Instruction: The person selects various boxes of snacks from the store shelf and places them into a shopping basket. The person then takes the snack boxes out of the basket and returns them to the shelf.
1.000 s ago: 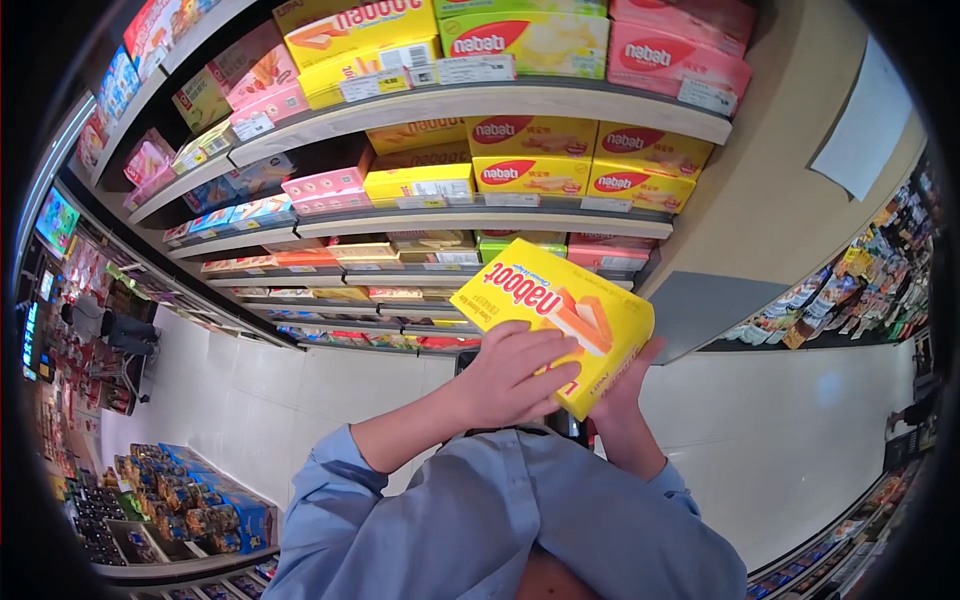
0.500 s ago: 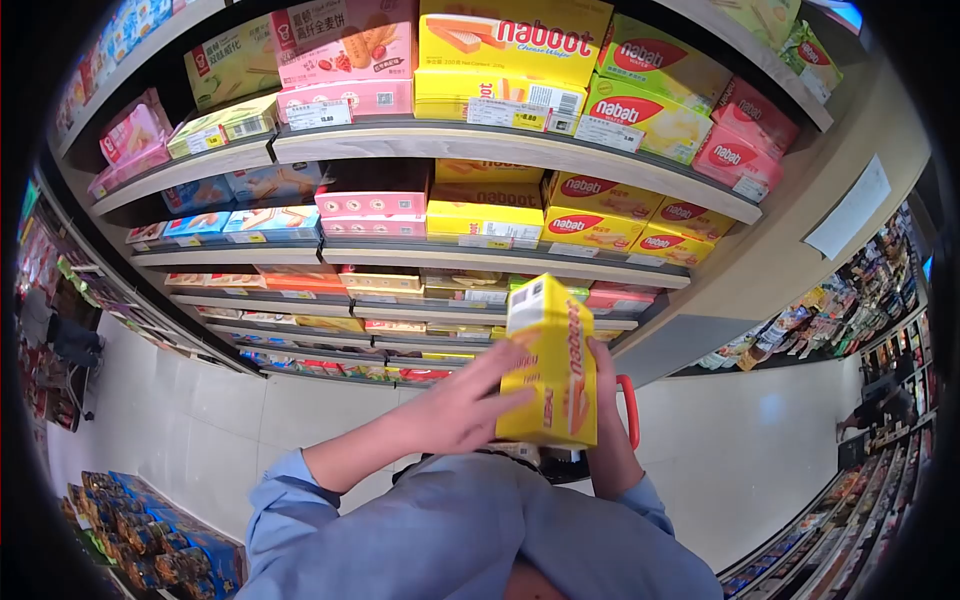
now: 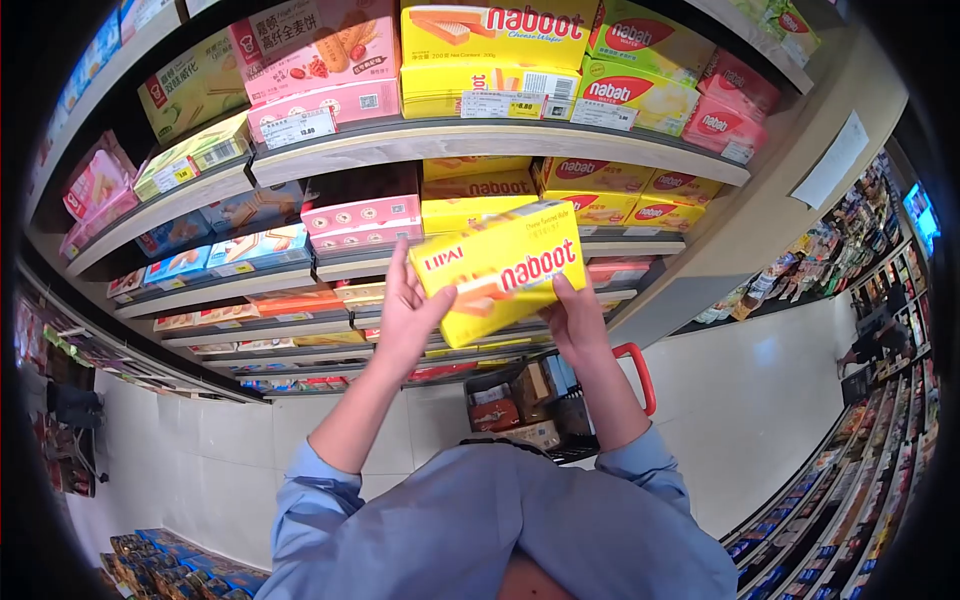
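Note:
A yellow box of Naboot cheese wafers (image 3: 500,265) is held up in front of the shelves, tilted with its right end higher and its front panel facing me. My left hand (image 3: 408,315) grips its left end, thumb on the front. At the lower right corner, my right hand (image 3: 578,318) holds it with the thumb on the front and the fingers behind, partly hidden. Below the box, a dark shopping basket (image 3: 572,425) with a red handle (image 3: 637,378) contains several packages, among them a brown box (image 3: 530,388).
Curved shelves (image 3: 500,145) ahead bear yellow Naboot boxes (image 3: 495,45), green Nabati boxes (image 3: 640,95) and pink biscuit boxes (image 3: 325,50). A beige end panel (image 3: 790,200) closes them off at right. Racks of goods (image 3: 860,490) line the far right over a pale tiled floor (image 3: 230,430).
The wafer box has gone from upright near my body to a raised, sideways position with its front showing. Both hands moved up with it, and the basket's contents came into view.

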Tool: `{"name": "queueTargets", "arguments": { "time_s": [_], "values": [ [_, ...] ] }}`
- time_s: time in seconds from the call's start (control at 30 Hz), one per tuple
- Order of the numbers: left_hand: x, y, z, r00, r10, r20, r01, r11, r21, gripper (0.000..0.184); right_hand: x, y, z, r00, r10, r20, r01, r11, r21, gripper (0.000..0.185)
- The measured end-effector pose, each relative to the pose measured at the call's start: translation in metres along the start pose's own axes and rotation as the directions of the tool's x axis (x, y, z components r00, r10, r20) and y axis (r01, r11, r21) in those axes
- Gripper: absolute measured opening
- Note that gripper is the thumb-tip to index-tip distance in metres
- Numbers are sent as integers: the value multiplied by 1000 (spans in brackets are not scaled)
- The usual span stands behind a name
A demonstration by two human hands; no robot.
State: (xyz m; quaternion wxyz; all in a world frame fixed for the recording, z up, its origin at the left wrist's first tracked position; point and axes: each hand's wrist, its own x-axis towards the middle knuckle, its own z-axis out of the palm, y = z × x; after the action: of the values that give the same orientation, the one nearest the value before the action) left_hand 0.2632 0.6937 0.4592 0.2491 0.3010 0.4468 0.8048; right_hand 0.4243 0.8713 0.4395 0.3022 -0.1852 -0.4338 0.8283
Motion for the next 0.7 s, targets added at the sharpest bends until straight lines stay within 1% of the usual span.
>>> {"name": "queueTargets", "arguments": {
  "time_s": [0.07, 0.1, 0.13, 0.2, 0.23, 0.27, 0.33, 0.47, 0.53, 0.57, 0.63, 0.67, 0.7],
  "values": [
    [33, 13, -16, 996, -15, 84, 9, 997, 78, 82, 11, -11, 5, 992, 87, 97, -80, 994, -78, 51],
    [48, 21, -19, 989, -36, 147, 15, 990, 137, 71, 12, -18, 20, 993, 82, 85, -69, 987, -144, 50],
    [59, 23, -22, 984, 7, 180, -29, 992, 120, 66, 19, -19, 24, 995, 39, 94, -23, 986, -164, 48],
    [79, 26, -24, 974, 78, 215, -97, 992, 79, 66, 38, -24, 31, 992, -50, 119, 74, 976, -205, 45],
    [87, 31, -25, 967, 69, 245, -92, 992, 82, 67, 48, -25, 32, 989, -80, 124, 103, 976, -193, 46],
    [93, 34, -27, 965, 64, 253, -95, 989, 112, 66, 58, -27, 32, 991, -80, 109, 103, 969, -223, 47],
    [105, 39, -34, 963, 1, 271, -62, 975, 215, 64, 70, -29, 31, 994, -77, 73, 95, 955, -282, 48],
    [116, 41, -35, 964, -18, 266, -57, 960, 274, 63, 85, -25, 29, 994, -83, 65, 99, 943, -317, 46],
    [124, 36, -39, 970, -41, 240, -42, 942, 332, 63, 94, -23, 28, 990, -130, 56, 141, 918, -372, 46],
    [129, 34, -40, 973, -16, 229, -71, 928, 366, 52, 99, -21, 27, 987, -152, 53, 161, 903, -398, 46],
    [136, 44, -35, 977, -94, 194, -28, 835, 549, 38, 113, -14, 22, 979, -203, 18, 190, 878, -439, 46],
    [137, 48, -33, 977, -129, 171, -8, 776, 631, 34, 118, -12, 21, 973, -229, 2, 204, 864, -460, 46],
    [139, 42, -29, 991, -36, 126, -45, 812, 582, 33, 122, -13, 21, 967, -253, -10, 214, 836, -505, 47]
  ]
}}
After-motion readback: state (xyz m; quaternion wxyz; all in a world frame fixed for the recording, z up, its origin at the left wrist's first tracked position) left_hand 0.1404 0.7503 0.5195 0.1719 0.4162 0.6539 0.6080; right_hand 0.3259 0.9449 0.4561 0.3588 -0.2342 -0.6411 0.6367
